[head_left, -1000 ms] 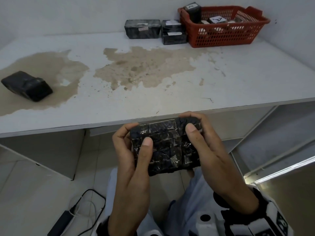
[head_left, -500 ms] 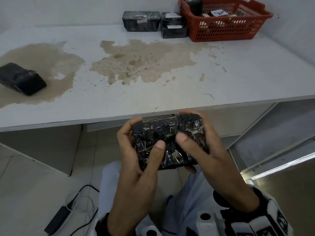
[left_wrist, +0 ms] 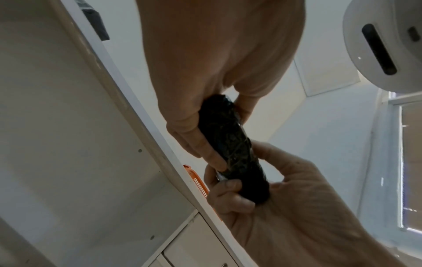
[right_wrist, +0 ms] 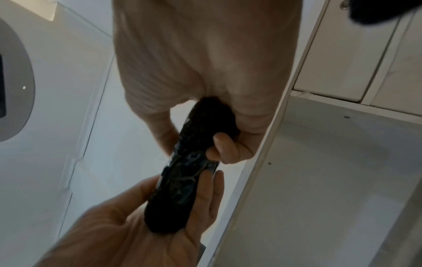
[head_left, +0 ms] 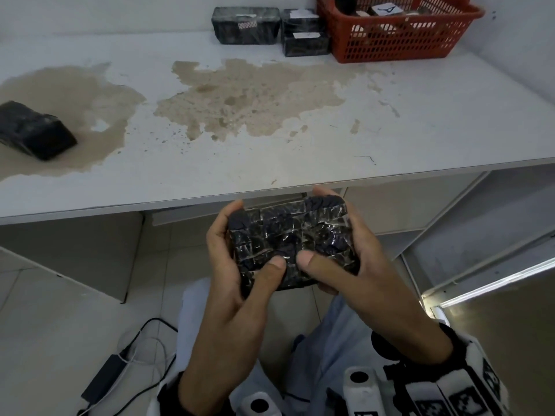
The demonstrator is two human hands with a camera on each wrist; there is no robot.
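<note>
Both hands hold one black block wrapped in shiny tape [head_left: 288, 235] in front of the table's front edge, above my lap. My left hand [head_left: 234, 283] grips its left side and my right hand [head_left: 369, 283] its right side, fingers curled underneath. Both thumbs lie on the top face, tips almost meeting near the middle. From below, the left wrist view shows the block [left_wrist: 233, 144] edge-on between my left hand [left_wrist: 205, 72] and right hand [left_wrist: 285, 207]. In the right wrist view the block [right_wrist: 189, 173] runs from my right hand [right_wrist: 200, 63] to my left hand [right_wrist: 137, 225].
The white table [head_left: 300, 163] carries large brown stains. A black wrapped block [head_left: 33, 130] lies at its left. Two more black packages [head_left: 246, 25] stand at the back beside a red basket [head_left: 399, 34] with several items. A power adapter with cables [head_left: 105, 376] lies on the floor.
Both thumbs have slid over the block's top face toward its middle, the right thumb farthest. The block stays held in both hands by the table edge.
</note>
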